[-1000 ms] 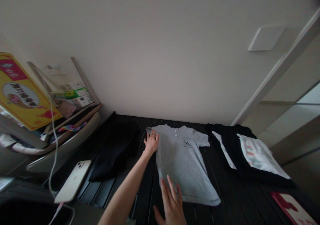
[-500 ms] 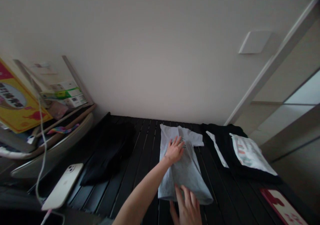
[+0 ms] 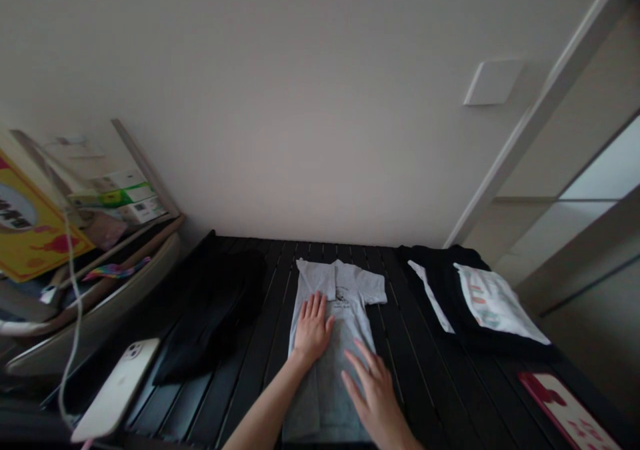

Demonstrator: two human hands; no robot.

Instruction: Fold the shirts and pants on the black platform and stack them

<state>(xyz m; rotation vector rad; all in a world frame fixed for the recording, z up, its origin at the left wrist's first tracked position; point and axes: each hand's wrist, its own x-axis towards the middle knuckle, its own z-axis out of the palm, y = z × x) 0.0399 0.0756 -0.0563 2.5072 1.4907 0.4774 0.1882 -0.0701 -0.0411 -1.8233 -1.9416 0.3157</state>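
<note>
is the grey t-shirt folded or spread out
The grey T-shirt is partly folded: one side is turned in, narrowing the body, but the other sleeve lies spread out.

The one camera rides on the person's head, up above the black slatted table (image 3: 425, 397), facing forward and tipped down. It looks from close range onto the left hand (image 3: 313, 330) and right hand (image 3: 375, 403). The tabletop runs off the bottom of the frame, its far edge crosses near mid-height, and the white wall (image 3: 300, 103) fills the upper half.

The T-shirt (image 3: 345, 310) lies between two folded garments (image 3: 210, 317) (image 3: 435, 283).
</note>
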